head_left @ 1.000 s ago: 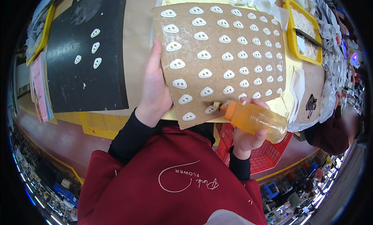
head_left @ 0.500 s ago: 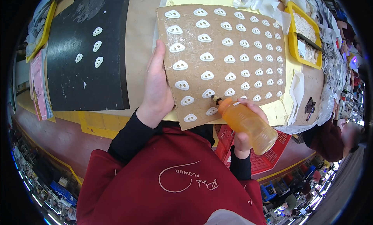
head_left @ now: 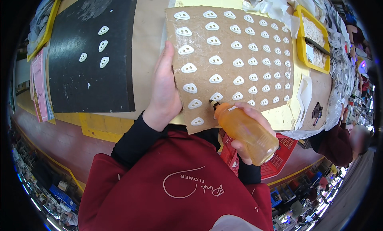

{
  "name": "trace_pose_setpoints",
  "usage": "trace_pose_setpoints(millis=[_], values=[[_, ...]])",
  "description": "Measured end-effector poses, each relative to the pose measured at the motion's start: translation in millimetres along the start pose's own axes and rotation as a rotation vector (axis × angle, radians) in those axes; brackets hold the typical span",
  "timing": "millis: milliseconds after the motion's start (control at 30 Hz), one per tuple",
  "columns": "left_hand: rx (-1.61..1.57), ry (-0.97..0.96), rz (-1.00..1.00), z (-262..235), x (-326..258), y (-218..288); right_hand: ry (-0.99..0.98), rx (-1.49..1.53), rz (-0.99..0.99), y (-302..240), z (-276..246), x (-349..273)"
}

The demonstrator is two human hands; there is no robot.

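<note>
Def a workshop, factory type imo. Bench has a card w/ rows of near-identical white bits, plus a yellow tray w/ more pale stuff & heaped scraps. Red floor w/ yellow lines, strip lights (bg's v cluttered tbh), and another person off to the right.

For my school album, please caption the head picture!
Left hand steadies brown cardboard of white pieces; right hand holds an orange bottle.
</note>
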State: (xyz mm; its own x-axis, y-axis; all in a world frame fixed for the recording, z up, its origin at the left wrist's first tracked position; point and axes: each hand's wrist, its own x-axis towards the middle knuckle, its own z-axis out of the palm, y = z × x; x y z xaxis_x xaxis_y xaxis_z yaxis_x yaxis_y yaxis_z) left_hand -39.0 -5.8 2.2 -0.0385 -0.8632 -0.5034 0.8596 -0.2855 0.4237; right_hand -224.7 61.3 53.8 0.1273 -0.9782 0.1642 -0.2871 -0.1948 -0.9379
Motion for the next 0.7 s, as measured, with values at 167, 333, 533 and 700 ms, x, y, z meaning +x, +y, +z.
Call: trace_pose_setpoints(millis=[167, 333, 533, 700], values=[[0.008, -0.01, -0.018, -1.5, 1.7, 0.2, -0.004, 0.041, 0.048, -0.9, -0.2, 6.9], [0.01, -0.025, -0.028, -1.7, 0.8, 0.4, -0.016, 0.091, 0.084, 2.5, -4.1, 19.1], [0.02, -0.044, -0.033, -3.0, 2.0, 0.1, -0.032, 0.127, 0.134, 2.5, -6.8, 27.2], [0.03, -0.041, -0.039, -2.1, 1.8, 0.6, -0.174, 0.011, 0.127, -5.1, -11.2, 35.0]])
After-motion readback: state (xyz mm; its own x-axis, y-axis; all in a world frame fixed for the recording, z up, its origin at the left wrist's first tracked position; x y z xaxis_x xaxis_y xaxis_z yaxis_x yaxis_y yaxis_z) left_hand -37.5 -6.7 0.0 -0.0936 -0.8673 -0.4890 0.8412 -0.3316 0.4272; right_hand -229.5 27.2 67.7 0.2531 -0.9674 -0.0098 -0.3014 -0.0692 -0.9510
